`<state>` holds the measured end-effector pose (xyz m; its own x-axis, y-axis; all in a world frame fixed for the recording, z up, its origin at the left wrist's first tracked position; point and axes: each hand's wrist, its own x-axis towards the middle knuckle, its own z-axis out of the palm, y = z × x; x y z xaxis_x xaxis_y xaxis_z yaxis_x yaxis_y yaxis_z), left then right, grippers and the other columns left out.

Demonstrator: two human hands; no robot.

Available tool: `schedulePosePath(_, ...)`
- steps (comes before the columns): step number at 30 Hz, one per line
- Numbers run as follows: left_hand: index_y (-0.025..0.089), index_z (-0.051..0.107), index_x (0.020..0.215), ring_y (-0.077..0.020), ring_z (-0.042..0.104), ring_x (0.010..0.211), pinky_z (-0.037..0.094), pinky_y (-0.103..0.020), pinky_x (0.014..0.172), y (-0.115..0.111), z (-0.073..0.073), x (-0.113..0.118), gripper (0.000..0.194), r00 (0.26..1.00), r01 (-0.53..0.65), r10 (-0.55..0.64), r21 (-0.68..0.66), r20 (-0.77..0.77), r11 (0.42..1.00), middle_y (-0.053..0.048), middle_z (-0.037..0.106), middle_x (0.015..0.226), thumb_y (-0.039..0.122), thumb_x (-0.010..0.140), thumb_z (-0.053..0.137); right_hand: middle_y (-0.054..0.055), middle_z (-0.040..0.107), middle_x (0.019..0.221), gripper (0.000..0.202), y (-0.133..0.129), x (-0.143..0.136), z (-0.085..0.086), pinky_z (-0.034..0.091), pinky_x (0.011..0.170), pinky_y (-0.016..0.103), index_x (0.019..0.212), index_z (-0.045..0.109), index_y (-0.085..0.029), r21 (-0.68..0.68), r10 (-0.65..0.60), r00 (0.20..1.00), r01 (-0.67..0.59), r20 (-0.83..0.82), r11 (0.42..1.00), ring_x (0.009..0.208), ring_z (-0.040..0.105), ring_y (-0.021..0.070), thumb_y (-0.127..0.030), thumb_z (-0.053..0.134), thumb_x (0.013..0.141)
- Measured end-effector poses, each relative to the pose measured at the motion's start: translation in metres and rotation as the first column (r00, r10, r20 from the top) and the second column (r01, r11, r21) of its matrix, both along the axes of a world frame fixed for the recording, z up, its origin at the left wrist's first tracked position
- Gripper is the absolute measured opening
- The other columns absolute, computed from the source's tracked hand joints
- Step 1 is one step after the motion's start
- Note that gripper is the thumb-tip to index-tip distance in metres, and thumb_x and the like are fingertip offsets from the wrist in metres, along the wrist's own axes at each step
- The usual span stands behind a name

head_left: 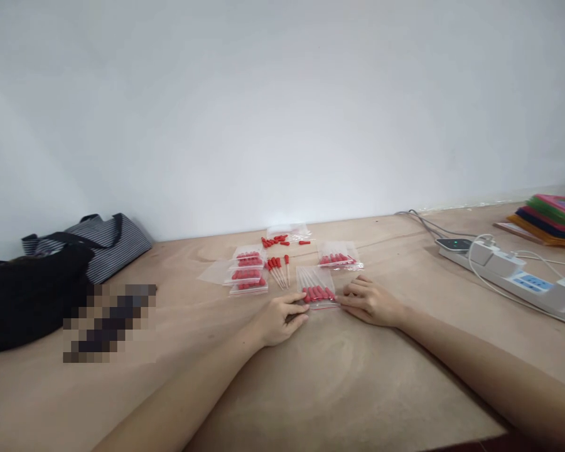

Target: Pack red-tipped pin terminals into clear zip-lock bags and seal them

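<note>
A clear zip bag [316,276] lies flat on the table in front of me, its red-striped seal edge towards me. Inside are several glass droppers with red rubber bulbs [317,294]. My left hand [282,319] is at the bag's near left corner, thumb and fingers closed on its edge. At the opposite corner, my right hand [370,302] has curled fingers, with the fingertips on the bag's edge. Just beyond the left hand lie several loose droppers [277,271], bulbs pointing away. Filled bags [248,275] overlap in a stack to the left.
More filled bags [339,256] lie behind my right hand. Loose red bulbs [274,240] rest by clear bags [289,231] near the wall. A power strip [522,276] with cables and coloured sheets [550,220] are right; a striped bag [117,248] and black cloth item [32,295] left.
</note>
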<state>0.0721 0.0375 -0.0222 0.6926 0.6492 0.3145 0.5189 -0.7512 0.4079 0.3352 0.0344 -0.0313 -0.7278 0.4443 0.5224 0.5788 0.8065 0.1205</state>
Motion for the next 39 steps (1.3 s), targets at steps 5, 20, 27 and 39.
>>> schedulePosePath(5, 0.017, 0.058, 0.107, -0.0175, 0.059, 0.095, 0.047, -0.03, 0.084, 0.006, -0.001, 0.002, 0.029, 1.0, -0.021, 0.018, 0.143, 0.018, 0.99, -0.006, 0.063, 0.104, 0.027, 0.081, 0.049, 0.004, 0.055, 0.066, 0.023, 0.015, -0.008, -0.001, 0.033, 0.067, 0.031, 0.086, 0.06, -0.016, 0.24, 0.054, 0.992, -0.081, 0.119, 0.967, 0.064, 0.046, 0.0127, -0.017, 0.038, 0.085)
schedulePosePath(20, 0.014, 0.062, 0.093, -0.0163, 0.064, 0.068, 0.051, -0.025, 0.06, 0.012, -0.005, 0.008, 0.03, 0.999, -0.025, 0.034, 0.462, -0.013, 0.886, -0.006, 0.067, 0.082, 0.039, 0.079, 0.053, -0.001, 0.053, 0.057, 0.019, 0.013, -0.02, -0.001, 0.031, 0.078, 0.032, 0.075, 0.058, -0.016, 0.356, 0.027, 1.0, -0.02, -0.015, 0.934, 0.061, 0.045, 0.0101, -0.012, 0.041, 0.083)
schedulePosePath(27, 0.015, 0.061, 0.074, -0.0152, 0.061, 0.054, 0.045, -0.024, 0.047, 0.022, -0.006, 0.008, 0.026, 0.997, 0.04, 0.018, 0.659, -0.081, 0.751, -0.004, 0.064, 0.064, 0.017, 0.086, 0.039, -0.003, 0.054, 0.055, 0.013, 0.019, -0.018, -0.001, 0.032, 0.076, 0.031, 0.077, 0.059, -0.017, 0.368, 0.023, 0.993, 0.021, -0.115, 0.93, 0.059, 0.045, 0.0093, -0.014, 0.047, 0.081)
schedulePosePath(39, 0.014, 0.058, 0.075, -0.0135, 0.059, 0.061, 0.045, -0.025, 0.055, 0.035, 0.006, 0.004, 0.016, 0.98, 0.194, -0.082, 0.817, -0.178, 0.543, -0.002, 0.064, 0.065, 0.014, 0.085, 0.045, -0.003, 0.057, 0.061, 0.017, 0.02, -0.014, -0.004, 0.028, 0.083, 0.035, 0.075, 0.057, -0.018, 0.464, -0.004, 1.0, 0.016, -0.027, 0.886, 0.065, 0.049, 0.0092, -0.011, 0.043, 0.082)
